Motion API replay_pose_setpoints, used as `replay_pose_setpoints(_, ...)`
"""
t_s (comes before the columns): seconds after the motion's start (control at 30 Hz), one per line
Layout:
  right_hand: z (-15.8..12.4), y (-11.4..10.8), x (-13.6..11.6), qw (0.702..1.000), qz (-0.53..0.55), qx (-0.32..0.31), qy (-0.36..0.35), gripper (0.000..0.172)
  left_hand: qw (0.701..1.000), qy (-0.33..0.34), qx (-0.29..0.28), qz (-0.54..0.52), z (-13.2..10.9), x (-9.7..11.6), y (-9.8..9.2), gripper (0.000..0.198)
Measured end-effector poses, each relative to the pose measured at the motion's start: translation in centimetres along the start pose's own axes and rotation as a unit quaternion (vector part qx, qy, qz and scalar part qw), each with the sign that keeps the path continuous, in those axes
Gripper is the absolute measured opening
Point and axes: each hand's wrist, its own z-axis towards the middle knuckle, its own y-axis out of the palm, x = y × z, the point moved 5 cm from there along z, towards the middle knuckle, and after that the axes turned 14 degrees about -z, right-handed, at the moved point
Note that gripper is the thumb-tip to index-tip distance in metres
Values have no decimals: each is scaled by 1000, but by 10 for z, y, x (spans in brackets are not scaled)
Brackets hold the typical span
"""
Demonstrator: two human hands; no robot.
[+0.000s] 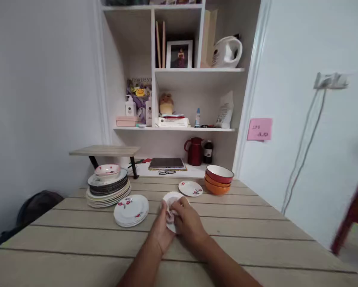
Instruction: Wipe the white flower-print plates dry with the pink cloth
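Observation:
A small white plate [171,196] is tilted up above the middle of the table, with its lower part behind my hands. My left hand [161,227] grips the plate by its left and lower edge. Pressed against the face of the plate, my right hand [188,221] has its fingers closed on a crumpled pale cloth [169,217], mostly hidden by the fingers. To the left of my hands sits a short stack of white floral plates [132,209]. A single floral plate [190,188] lies just beyond them to the right.
At the back left, a tall stack of plates [107,199] carries a red-spotted bowl [107,170], near a small raised wooden stand [105,150]. Red and orange bowls [217,187] are nested at the back right. Behind the table, a shelf holds a red jug [194,152] and a dark bottle [208,152].

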Motion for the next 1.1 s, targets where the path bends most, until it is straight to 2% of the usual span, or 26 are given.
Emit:
replay_pose_setpoints(0.1, 7, -11, 18, 998, -28, 9, 51, 30, 999, -15, -34, -7, -2, -7, 6, 58)
replay_pose_setpoints(0.23, 6, -17, 37, 990, -72, -37, 113, 34, 997, 7, -61, -38, -1, -3, 6, 59)
replay_pose_setpoints(0.37, -1, -10, 21, 991, -57, -109, 43, 33, 997, 41, -52, -42, -1, 10, 1, 61)
replay_pose_setpoints(0.47, -3, -7, 1, 994, -31, -105, 6, 34, 998, 39, -33, -20, -3, 12, 1, 60)
replay_pose_setpoints(0.57, 0, -11, -5, 998, -19, -55, 15, 35, 999, 1, -44, -8, -6, 3, 7, 58)
replay_pose_setpoints(0.67, 4, -16, 5, 997, -39, -24, 55, 37, 997, -34, -64, -8, -8, -6, 12, 58)
replay_pose_setpoints(0.73, 6, -18, 15, 993, -66, -32, 91, 38, 997, -40, -71, -10, -8, -9, 13, 58)
replay_pose_setpoints(0.83, 5, -18, 27, 985, -102, -59, 125, 41, 997, -14, -77, -25, -6, -5, 11, 58)
replay_pose_setpoints(0.9, 3, -17, 26, 985, -104, -76, 117, 41, 997, 9, -72, -34, -3, 1, 7, 58)
replay_pose_setpoints(1.0, 0, -11, 15, 991, -67, -95, 67, 35, 998, 18, -59, -34, -1, 6, 3, 61)
replay_pose_setpoints(1.1, -1, -6, 3, 997, 11, -69, 33, 34, 998, 1, -58, -16, -2, 4, 3, 60)
